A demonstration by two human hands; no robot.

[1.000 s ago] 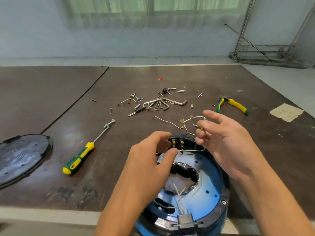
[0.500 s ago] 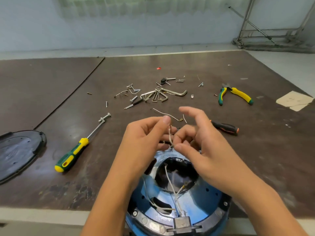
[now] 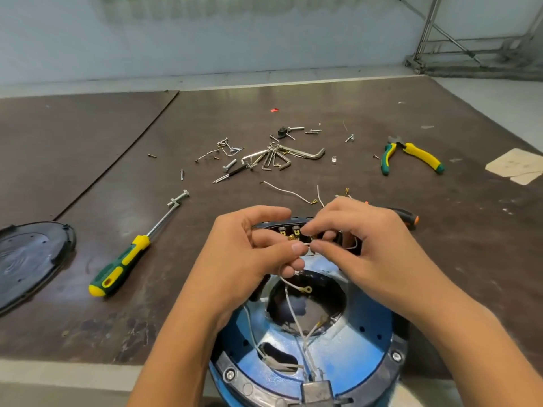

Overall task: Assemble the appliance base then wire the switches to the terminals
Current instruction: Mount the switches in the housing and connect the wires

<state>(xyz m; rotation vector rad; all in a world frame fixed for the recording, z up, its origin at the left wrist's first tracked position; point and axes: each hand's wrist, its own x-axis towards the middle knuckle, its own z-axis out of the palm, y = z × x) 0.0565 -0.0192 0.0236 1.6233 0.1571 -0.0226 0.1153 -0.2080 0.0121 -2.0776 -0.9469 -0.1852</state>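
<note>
We see the blue appliance base (image 3: 367,333) standing at the near edge of the dark table (image 3: 88,142), its open side facing up and its black rim carrying the switch terminals (image 3: 289,230) on the far side. Both hands meet just above that far rim. The left hand (image 3: 249,251) pinches a white wire (image 3: 305,244) between thumb and forefinger, and the right hand (image 3: 367,248) pinches the same wire right beside it, so the fingertips nearly touch. Between them the short stretch of wire runs left to right, level with the rim. Below the left fingers it loops down and ends in a ring lug (image 3: 307,288) pointing right over the base's central hole.

A green-and-yellow screwdriver (image 3: 126,257) lies to the left, tip pointing away from us and to the right. Hex keys (image 3: 282,158) and pliers (image 3: 411,157) lie farther back, and a black cover plate (image 3: 26,259) sits at the far left.
</note>
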